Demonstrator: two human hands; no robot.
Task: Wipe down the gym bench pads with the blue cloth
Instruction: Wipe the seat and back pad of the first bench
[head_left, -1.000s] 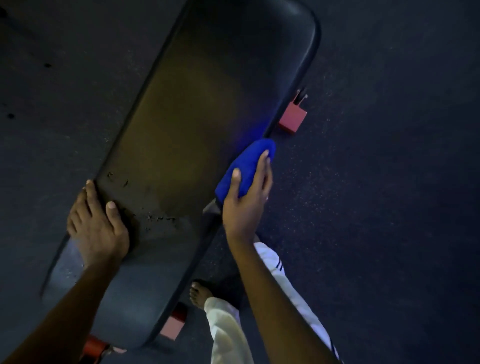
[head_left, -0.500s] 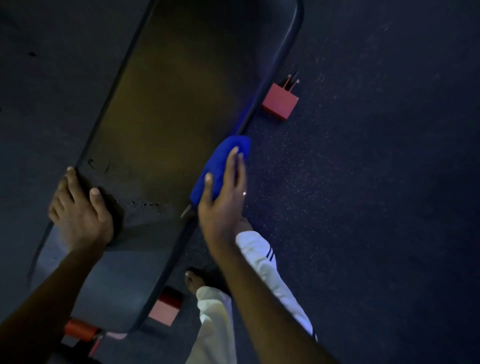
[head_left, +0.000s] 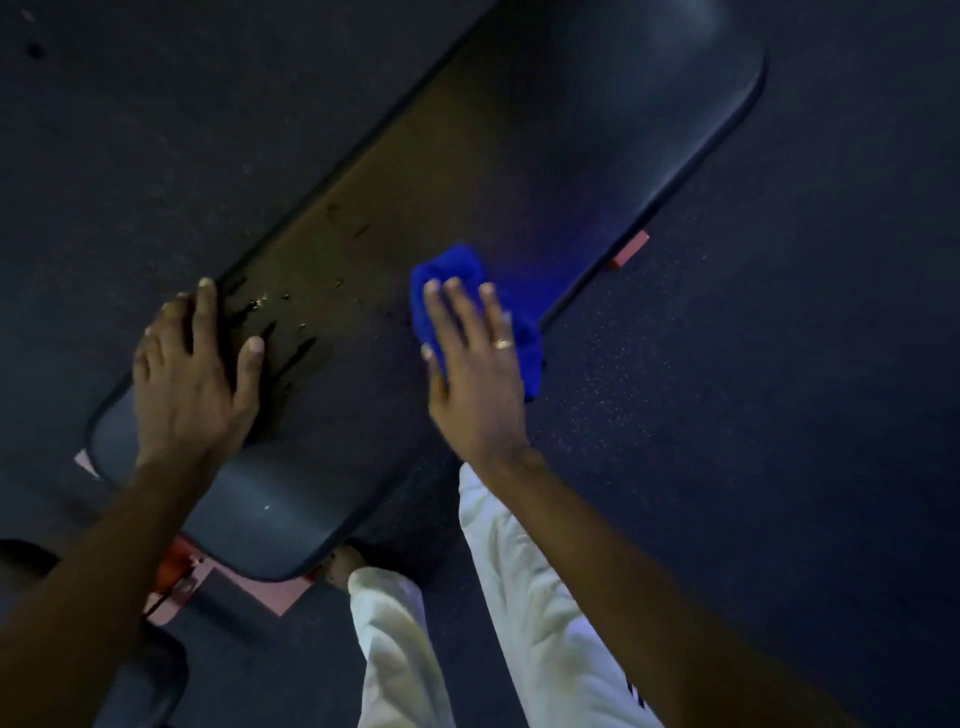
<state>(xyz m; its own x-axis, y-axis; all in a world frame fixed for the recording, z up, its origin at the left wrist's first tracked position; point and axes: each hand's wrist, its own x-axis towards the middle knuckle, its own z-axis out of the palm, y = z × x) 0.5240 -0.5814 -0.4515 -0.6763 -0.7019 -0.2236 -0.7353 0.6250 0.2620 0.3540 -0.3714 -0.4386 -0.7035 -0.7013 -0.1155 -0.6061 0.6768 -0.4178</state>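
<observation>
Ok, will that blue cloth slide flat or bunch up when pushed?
Probably floppy: the blue cloth is crumpled in folds under the right hand. It likely glides on the smooth pad, though its edge overhanging the side may sag.

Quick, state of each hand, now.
Left hand: open, resting on the pad at its edge.
Right hand: open, pressing the cloth onto the pad.

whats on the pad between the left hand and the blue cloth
Head view: only bench pad, with dark streaks and specks beside the left hand, no object before the blue cloth.
</observation>
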